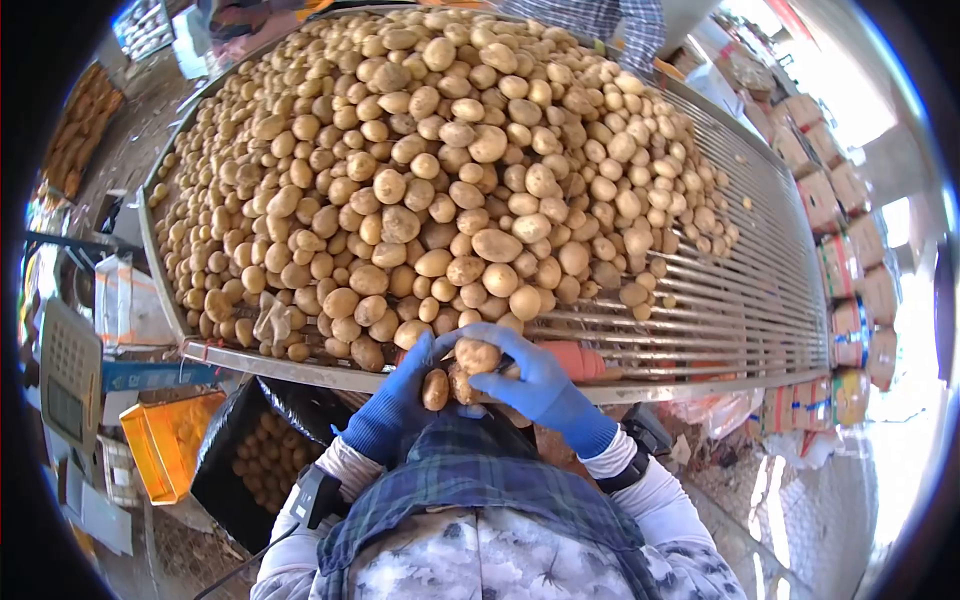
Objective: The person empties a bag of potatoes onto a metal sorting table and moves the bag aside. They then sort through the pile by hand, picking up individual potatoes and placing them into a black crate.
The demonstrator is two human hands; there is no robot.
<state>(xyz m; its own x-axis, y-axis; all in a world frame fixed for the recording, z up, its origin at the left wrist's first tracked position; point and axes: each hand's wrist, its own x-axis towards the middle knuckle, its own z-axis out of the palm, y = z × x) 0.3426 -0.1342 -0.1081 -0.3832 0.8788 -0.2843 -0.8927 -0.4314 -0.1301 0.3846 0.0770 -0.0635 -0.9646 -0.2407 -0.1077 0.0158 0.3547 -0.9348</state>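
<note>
Both my hands wear blue gloves and are close together at the near edge of a slatted metal table [740, 330]. My left hand [397, 398] curls around a small potato [435, 390], its fingers partly hidden. My right hand [535, 385] arches over a round potato [478, 356], with thumb and fingers around it. Below that one, another potato [460, 385] shows between the two hands. A large heap of potatoes [430, 190] covers most of the table just beyond my fingers. A reddish-pink object [575, 360] lies at the table edge beside my right hand.
At my lower left stands a black-lined container [215, 450] with potatoes inside, next to an orange crate [150, 455]. A digital scale [68, 375] is farther left. Stacked boxes [850, 240] line the right. A person in a checked shirt [640, 30] stands across the table.
</note>
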